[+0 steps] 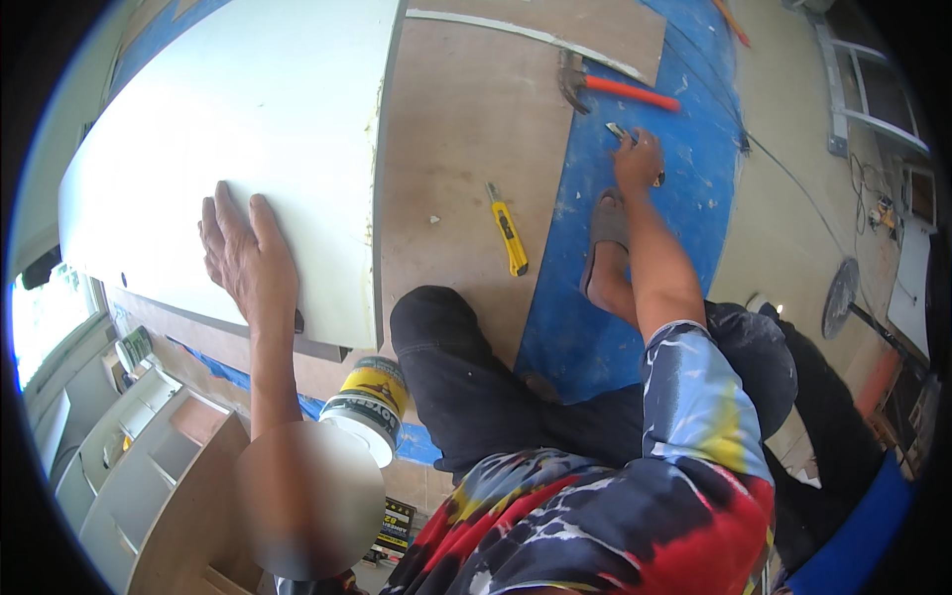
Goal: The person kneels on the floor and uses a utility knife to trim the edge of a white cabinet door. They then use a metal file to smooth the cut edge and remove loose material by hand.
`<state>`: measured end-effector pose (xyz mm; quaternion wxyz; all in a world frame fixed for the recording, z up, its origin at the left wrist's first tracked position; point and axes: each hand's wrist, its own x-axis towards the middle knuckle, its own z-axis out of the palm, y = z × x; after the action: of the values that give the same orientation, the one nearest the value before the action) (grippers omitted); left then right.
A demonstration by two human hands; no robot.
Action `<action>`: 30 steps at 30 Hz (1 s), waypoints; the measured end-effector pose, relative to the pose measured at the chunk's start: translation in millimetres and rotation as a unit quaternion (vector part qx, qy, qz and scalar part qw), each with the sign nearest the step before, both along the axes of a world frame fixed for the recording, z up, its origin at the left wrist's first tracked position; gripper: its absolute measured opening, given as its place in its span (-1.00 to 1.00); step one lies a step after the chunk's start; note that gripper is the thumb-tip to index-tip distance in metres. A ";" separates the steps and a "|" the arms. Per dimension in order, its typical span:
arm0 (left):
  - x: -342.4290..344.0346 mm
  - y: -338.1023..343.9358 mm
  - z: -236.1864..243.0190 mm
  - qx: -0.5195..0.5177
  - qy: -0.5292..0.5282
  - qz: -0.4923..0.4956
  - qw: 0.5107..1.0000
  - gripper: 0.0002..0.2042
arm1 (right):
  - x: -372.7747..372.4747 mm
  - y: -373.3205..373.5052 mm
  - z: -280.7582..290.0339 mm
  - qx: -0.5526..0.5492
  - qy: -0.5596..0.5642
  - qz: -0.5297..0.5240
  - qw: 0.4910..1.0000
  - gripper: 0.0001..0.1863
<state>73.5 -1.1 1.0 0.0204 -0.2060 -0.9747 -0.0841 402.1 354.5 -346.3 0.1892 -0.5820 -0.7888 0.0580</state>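
Note:
My left hand (248, 248) lies with its fingers spread on a large white panel-like piece (238, 119), whose near right edge looks rough. Out to the right, my right hand (640, 159) is closed around a small hand tool (617, 130) with a pale flat tip. A bit of yellow and black shows at its other end; its exact kind is hidden by my fingers. Just beyond that hand rests a claw hammer (630, 91) with an orange-red handle. Between my hands a yellow utility knife (508, 233) lies on a brown board (466, 149), blade out.
Blue sheeting (575, 327) covers the floor under my sandaled foot (608, 233). A yellow-and-green paint tub (372, 397) stands by my left knee (436, 322). Shelf-like wooden pieces (188, 496) are at lower left. A cable (783, 174) crosses the pale floor at right.

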 end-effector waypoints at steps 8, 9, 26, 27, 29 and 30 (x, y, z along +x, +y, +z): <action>-0.7 -1.4 -0.5 -0.007 0.012 -0.006 1.000 -0.33 | 0.8 -6.8 15.4 -0.096 -0.064 0.120 0.986 -0.58; -0.4 -1.1 -0.2 -0.012 0.007 0.001 1.000 -0.33 | -6.0 -20.5 20.9 -0.018 -0.038 0.100 0.994 -0.59; -0.1 0.5 -0.2 -0.007 0.003 0.002 1.000 -0.31 | -142.8 -192.0 99.3 -0.256 0.253 0.118 0.925 -0.70; -0.3 0.8 0.0 -0.007 0.003 0.004 1.000 -0.31 | -157.0 -178.2 115.8 -0.273 0.305 0.098 0.907 -0.72; -0.3 0.9 0.6 -0.009 0.001 0.005 1.000 -0.31 | -186.9 -150.8 154.4 -0.308 0.494 0.150 0.799 -0.69; -0.2 0.9 0.9 -0.010 -0.001 0.006 1.000 -0.32 | -201.5 -137.4 174.7 -0.313 0.482 0.140 0.806 -0.66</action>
<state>73.3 -0.2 2.0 0.0178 -0.1999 -0.9768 -0.0747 200.6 217.1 -171.6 0.3422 -0.3901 -0.6084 0.6005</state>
